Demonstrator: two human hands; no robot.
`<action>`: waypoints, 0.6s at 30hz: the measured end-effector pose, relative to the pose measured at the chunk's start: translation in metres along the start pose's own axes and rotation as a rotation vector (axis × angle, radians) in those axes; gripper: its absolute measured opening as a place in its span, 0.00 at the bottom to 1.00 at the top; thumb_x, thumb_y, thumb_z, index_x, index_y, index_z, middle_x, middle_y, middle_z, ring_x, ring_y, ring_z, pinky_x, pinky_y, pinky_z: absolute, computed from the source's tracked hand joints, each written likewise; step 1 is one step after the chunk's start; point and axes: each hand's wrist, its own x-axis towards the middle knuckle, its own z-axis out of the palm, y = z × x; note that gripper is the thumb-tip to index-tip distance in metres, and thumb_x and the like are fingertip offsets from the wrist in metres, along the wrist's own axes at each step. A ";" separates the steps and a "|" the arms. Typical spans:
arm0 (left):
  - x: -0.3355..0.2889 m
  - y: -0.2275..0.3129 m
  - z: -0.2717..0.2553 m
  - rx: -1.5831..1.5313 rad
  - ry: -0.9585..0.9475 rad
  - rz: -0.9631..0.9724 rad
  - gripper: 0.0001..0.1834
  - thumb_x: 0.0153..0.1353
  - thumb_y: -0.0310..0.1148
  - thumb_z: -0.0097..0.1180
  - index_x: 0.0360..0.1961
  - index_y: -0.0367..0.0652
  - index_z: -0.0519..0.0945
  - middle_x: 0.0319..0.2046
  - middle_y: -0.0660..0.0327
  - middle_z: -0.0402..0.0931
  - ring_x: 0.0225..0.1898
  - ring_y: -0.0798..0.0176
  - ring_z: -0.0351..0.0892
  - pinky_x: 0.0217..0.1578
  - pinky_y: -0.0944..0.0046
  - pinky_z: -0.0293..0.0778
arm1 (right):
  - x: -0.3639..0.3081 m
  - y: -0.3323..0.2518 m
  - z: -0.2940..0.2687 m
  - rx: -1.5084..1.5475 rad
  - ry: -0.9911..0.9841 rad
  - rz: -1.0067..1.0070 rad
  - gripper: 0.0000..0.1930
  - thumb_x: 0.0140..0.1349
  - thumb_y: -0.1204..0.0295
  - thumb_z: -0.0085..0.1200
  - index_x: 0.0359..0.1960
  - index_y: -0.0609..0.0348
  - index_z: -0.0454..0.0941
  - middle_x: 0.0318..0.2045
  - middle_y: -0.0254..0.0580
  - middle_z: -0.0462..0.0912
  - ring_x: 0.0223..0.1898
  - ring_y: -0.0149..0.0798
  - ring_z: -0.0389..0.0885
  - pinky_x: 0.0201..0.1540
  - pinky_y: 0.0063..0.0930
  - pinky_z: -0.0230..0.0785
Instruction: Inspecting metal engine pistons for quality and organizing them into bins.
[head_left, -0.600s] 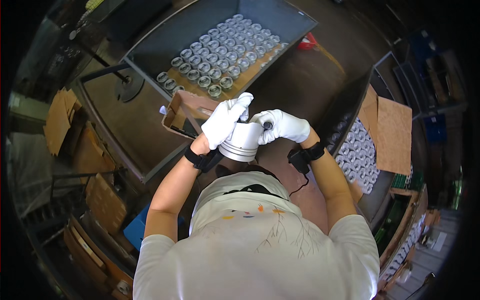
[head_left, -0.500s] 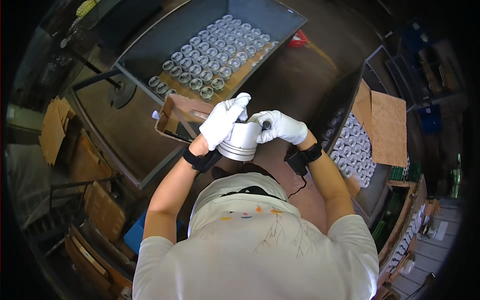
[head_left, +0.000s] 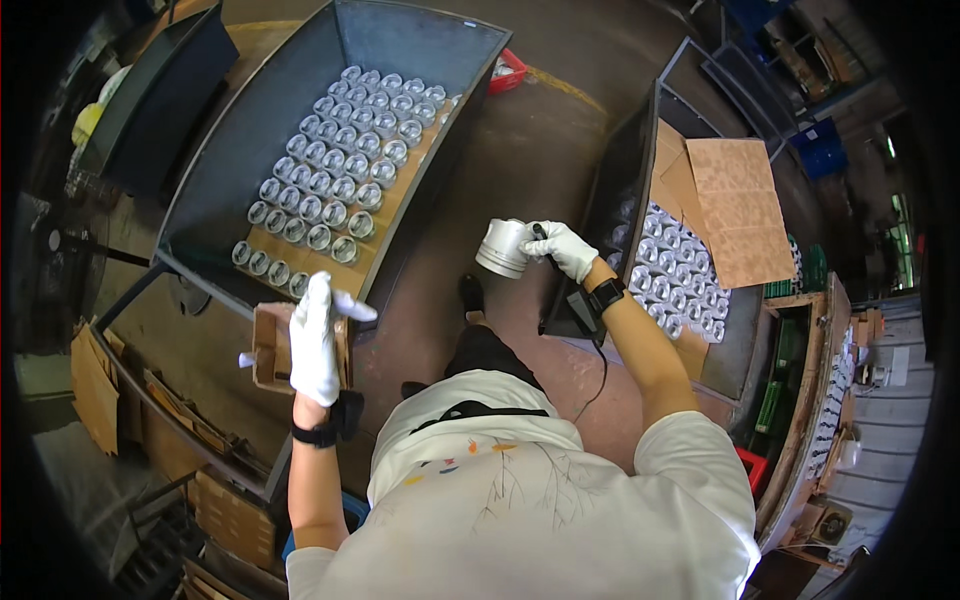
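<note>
Between the two metal bins, above the floor (head_left: 530, 120), the piston (head_left: 503, 249) is held clear of all surfaces, nearer the right bin (head_left: 605, 180) than the left bin (head_left: 420, 38). The piston is silver, slightly tilted, with its ring grooves toward the lower end.

The right hand (head_left: 563, 248), in a white glove, pinches the piston at its right side. The same hand grips a black rod (head_left: 540, 232), which lies against the fingers beside the piston. A black band (head_left: 607, 293) encircles the right wrist; a black box (head_left: 583, 314) sits just beside it, with a cable (head_left: 603, 365) hanging below.

The left hand (head_left: 314, 345), also gloved in white, holds nothing visible. Its fingers are straight and close together, pointing away from the body; the thumb is spread to the right. This hand is positioned over a small carton (head_left: 266, 350); contact between the two cannot be determined.

The left bin contains further pistons (head_left: 330, 160), standing in rows on a brown sheet (head_left: 385, 235). The right bin contains more pistons (head_left: 680, 268), partly covered by cardboard (head_left: 738, 210). A red crate (head_left: 507, 73) is located just beside the far end of the left bin.
</note>
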 end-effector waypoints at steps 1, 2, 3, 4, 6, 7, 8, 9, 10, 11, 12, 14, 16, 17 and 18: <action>0.003 -0.002 0.003 0.008 0.002 -0.009 0.22 0.71 0.51 0.45 0.29 0.44 0.74 0.23 0.59 0.77 0.27 0.64 0.78 0.37 0.64 0.73 | 0.011 0.006 -0.015 -0.018 0.048 0.076 0.07 0.54 0.75 0.65 0.34 0.58 0.82 0.26 0.26 0.78 0.26 0.22 0.71 0.32 0.19 0.64; 0.008 -0.005 0.005 0.050 -0.018 -0.018 0.22 0.71 0.50 0.45 0.29 0.44 0.74 0.23 0.61 0.76 0.27 0.64 0.78 0.36 0.63 0.73 | 0.022 0.014 -0.027 -0.009 0.114 0.065 0.05 0.55 0.74 0.65 0.30 0.57 0.80 0.22 0.27 0.76 0.23 0.23 0.71 0.27 0.21 0.63; 0.014 -0.009 0.008 0.091 -0.037 -0.027 0.21 0.71 0.50 0.45 0.30 0.44 0.74 0.23 0.62 0.76 0.27 0.63 0.79 0.35 0.63 0.74 | 0.032 0.020 -0.039 -0.003 0.108 0.073 0.05 0.55 0.74 0.65 0.30 0.57 0.80 0.22 0.27 0.76 0.23 0.23 0.71 0.27 0.21 0.63; 0.017 -0.012 0.012 0.043 -0.033 -0.091 0.19 0.71 0.49 0.45 0.34 0.43 0.75 0.24 0.64 0.74 0.28 0.62 0.79 0.36 0.62 0.75 | 0.040 0.024 -0.050 0.065 0.156 0.113 0.05 0.55 0.74 0.65 0.30 0.57 0.80 0.22 0.27 0.76 0.23 0.24 0.71 0.27 0.21 0.63; 0.021 -0.021 0.025 -0.066 0.056 -0.133 0.16 0.72 0.45 0.45 0.39 0.43 0.76 0.27 0.64 0.74 0.29 0.61 0.79 0.39 0.58 0.76 | 0.059 0.027 -0.074 0.129 0.188 0.149 0.04 0.57 0.73 0.63 0.32 0.56 0.81 0.23 0.28 0.77 0.23 0.24 0.71 0.28 0.21 0.64; 0.024 -0.022 0.033 -0.094 0.095 -0.152 0.16 0.72 0.44 0.45 0.40 0.43 0.76 0.28 0.64 0.74 0.29 0.61 0.79 0.40 0.57 0.76 | 0.068 0.027 -0.083 0.138 0.186 0.166 0.04 0.57 0.73 0.63 0.32 0.56 0.81 0.23 0.28 0.77 0.23 0.24 0.71 0.28 0.21 0.64; 0.029 -0.020 0.041 -0.088 0.098 -0.168 0.16 0.72 0.44 0.45 0.40 0.43 0.76 0.28 0.64 0.74 0.29 0.61 0.79 0.40 0.57 0.76 | 0.078 0.028 -0.092 0.137 0.220 0.198 0.04 0.58 0.72 0.63 0.31 0.56 0.80 0.23 0.28 0.78 0.23 0.24 0.71 0.29 0.21 0.63; 0.034 -0.017 0.052 -0.137 0.135 -0.169 0.15 0.72 0.43 0.45 0.40 0.43 0.76 0.28 0.64 0.74 0.29 0.61 0.79 0.40 0.57 0.76 | 0.089 0.022 -0.100 0.130 0.248 0.226 0.05 0.59 0.70 0.64 0.31 0.55 0.80 0.24 0.29 0.78 0.23 0.25 0.70 0.29 0.21 0.63; 0.041 -0.014 0.061 -0.187 0.173 -0.169 0.15 0.73 0.43 0.45 0.39 0.42 0.76 0.28 0.63 0.74 0.29 0.61 0.79 0.39 0.57 0.76 | 0.097 0.023 -0.109 0.137 0.232 0.229 0.06 0.59 0.69 0.63 0.31 0.54 0.79 0.24 0.29 0.78 0.23 0.25 0.70 0.29 0.21 0.63; 0.051 -0.012 0.067 -0.186 0.184 -0.179 0.15 0.73 0.43 0.45 0.39 0.42 0.76 0.28 0.63 0.74 0.29 0.61 0.79 0.39 0.57 0.76 | 0.108 0.022 -0.119 0.136 0.224 0.241 0.06 0.59 0.69 0.63 0.31 0.54 0.79 0.24 0.29 0.78 0.23 0.25 0.70 0.29 0.21 0.63; 0.059 -0.011 0.070 -0.123 0.190 -0.198 0.15 0.72 0.43 0.45 0.39 0.42 0.77 0.28 0.63 0.74 0.30 0.61 0.79 0.39 0.57 0.75 | 0.118 0.022 -0.129 0.160 0.233 0.267 0.06 0.59 0.70 0.63 0.30 0.54 0.78 0.24 0.30 0.78 0.23 0.25 0.70 0.29 0.21 0.63; 0.078 -0.008 0.079 -0.010 0.215 -0.223 0.16 0.72 0.43 0.46 0.36 0.43 0.77 0.28 0.63 0.75 0.30 0.62 0.79 0.39 0.60 0.75 | 0.135 0.022 -0.147 0.181 0.237 0.303 0.06 0.59 0.70 0.63 0.30 0.54 0.78 0.24 0.30 0.78 0.22 0.25 0.70 0.28 0.21 0.63; 0.093 0.000 0.090 -0.003 0.213 -0.235 0.16 0.72 0.43 0.46 0.36 0.43 0.77 0.28 0.64 0.75 0.30 0.62 0.79 0.39 0.61 0.74 | 0.149 0.021 -0.163 0.219 0.304 0.335 0.06 0.60 0.71 0.63 0.30 0.54 0.76 0.24 0.31 0.78 0.20 0.26 0.70 0.26 0.22 0.64; 0.100 0.007 0.097 0.009 0.207 -0.239 0.16 0.72 0.43 0.47 0.35 0.43 0.77 0.28 0.64 0.76 0.30 0.63 0.79 0.38 0.62 0.74 | 0.157 0.021 -0.169 0.220 0.296 0.342 0.06 0.60 0.71 0.63 0.30 0.54 0.76 0.24 0.31 0.78 0.20 0.26 0.70 0.26 0.22 0.64; 0.107 0.011 0.104 0.010 0.209 -0.247 0.16 0.72 0.43 0.47 0.35 0.43 0.77 0.28 0.64 0.76 0.30 0.63 0.79 0.38 0.62 0.74 | 0.162 0.023 -0.175 0.223 0.302 0.338 0.06 0.60 0.72 0.63 0.30 0.54 0.76 0.24 0.31 0.78 0.20 0.26 0.70 0.25 0.22 0.64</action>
